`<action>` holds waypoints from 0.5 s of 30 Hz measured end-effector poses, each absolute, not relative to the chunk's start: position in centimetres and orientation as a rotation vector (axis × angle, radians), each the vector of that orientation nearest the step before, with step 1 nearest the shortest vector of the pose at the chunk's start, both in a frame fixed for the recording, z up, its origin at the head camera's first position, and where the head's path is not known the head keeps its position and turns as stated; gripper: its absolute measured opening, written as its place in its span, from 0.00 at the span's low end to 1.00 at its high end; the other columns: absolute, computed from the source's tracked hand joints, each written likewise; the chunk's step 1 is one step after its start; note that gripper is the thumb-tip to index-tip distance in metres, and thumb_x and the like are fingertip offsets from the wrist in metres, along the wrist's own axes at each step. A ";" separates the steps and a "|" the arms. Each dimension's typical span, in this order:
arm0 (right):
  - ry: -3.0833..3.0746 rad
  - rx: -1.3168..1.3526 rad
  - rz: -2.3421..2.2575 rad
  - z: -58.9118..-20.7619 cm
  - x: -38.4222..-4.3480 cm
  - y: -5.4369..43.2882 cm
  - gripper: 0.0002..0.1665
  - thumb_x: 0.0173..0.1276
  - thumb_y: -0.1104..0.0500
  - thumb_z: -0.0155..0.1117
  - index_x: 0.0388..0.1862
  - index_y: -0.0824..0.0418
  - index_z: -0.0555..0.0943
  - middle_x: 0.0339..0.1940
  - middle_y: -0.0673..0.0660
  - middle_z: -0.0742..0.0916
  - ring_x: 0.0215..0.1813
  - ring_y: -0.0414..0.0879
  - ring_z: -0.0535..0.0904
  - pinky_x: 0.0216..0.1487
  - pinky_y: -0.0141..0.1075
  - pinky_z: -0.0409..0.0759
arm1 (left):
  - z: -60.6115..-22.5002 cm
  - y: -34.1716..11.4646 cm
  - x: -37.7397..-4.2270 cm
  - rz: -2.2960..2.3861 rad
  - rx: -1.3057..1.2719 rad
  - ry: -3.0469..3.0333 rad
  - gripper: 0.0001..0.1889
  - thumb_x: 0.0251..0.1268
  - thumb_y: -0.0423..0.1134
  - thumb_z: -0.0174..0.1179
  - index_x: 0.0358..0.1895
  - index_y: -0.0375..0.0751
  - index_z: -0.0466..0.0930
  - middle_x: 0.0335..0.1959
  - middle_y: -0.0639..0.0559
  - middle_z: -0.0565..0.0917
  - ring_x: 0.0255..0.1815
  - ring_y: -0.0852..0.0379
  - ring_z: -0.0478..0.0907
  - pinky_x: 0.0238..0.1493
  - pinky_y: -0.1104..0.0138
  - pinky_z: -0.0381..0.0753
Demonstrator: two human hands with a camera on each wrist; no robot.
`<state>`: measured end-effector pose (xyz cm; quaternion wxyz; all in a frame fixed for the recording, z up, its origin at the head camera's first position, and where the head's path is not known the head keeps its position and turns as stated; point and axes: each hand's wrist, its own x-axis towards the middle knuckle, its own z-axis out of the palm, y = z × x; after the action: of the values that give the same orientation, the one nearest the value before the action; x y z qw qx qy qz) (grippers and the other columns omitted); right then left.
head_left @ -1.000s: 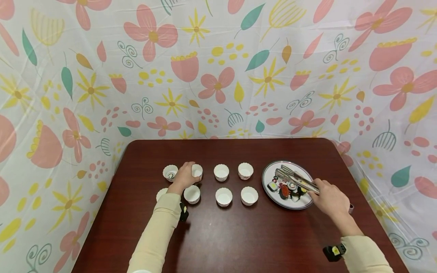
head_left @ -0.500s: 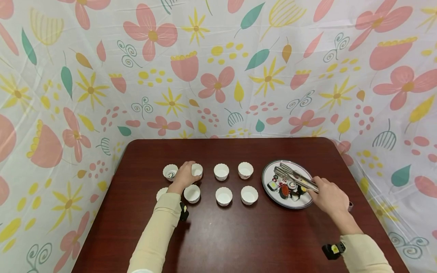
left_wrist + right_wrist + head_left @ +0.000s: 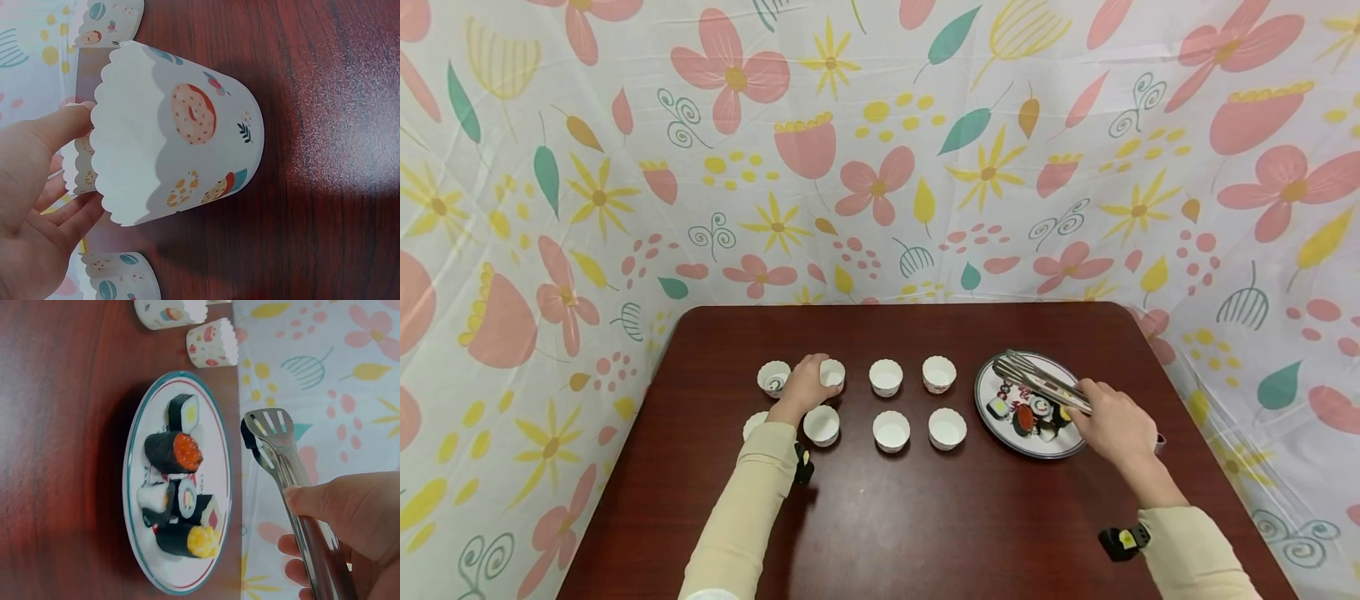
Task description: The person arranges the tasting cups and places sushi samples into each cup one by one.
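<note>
My right hand holds metal tongs above the right side of the table, over the back of a round plate. In the right wrist view, a small black piece shows between the slotted tips of the tongs, mostly hidden by them. Several sushi pieces lie on the plate, among them one topped with orange roe and one with yellow corn. My left hand holds a white paper cup in the back row, thumb and fingers around its sides.
More scalloped paper cups stand in two rows, including one nearest the left wrist camera. The back-left cup has a sushi roll inside. A flower-printed cloth hangs behind the dark wooden table.
My right hand has moved slightly left and away from me, carrying the tongs toward the plate's back edge. My left hand stays at the same cup.
</note>
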<state>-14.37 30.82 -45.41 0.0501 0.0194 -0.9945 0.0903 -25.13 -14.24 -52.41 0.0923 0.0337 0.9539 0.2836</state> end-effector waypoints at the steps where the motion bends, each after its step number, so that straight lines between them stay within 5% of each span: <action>1: -3.025 0.064 0.273 -45.4 -14.5 30.7 0.22 0.58 0.53 0.64 0.47 0.64 0.73 0.39 0.65 0.81 0.32 0.61 0.77 0.19 0.45 0.69 | -52.4 -14.2 -25.1 0.842 0.098 2.833 0.34 0.54 0.45 0.65 0.65 0.42 0.63 0.64 0.42 0.66 0.61 0.42 0.67 0.54 0.52 0.72; 15: -2.999 0.114 0.280 -44.1 -16.0 27.6 0.22 0.58 0.52 0.65 0.47 0.64 0.74 0.38 0.64 0.81 0.32 0.60 0.78 0.22 0.46 0.72 | -52.3 -14.3 -24.9 0.908 0.089 2.831 0.35 0.53 0.43 0.66 0.65 0.40 0.63 0.65 0.40 0.66 0.61 0.41 0.67 0.54 0.51 0.72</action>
<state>-16.03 27.60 -44.12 0.0636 0.0378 -0.9929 0.0927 -24.94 -14.29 -52.33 0.0834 0.0300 0.9485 0.3041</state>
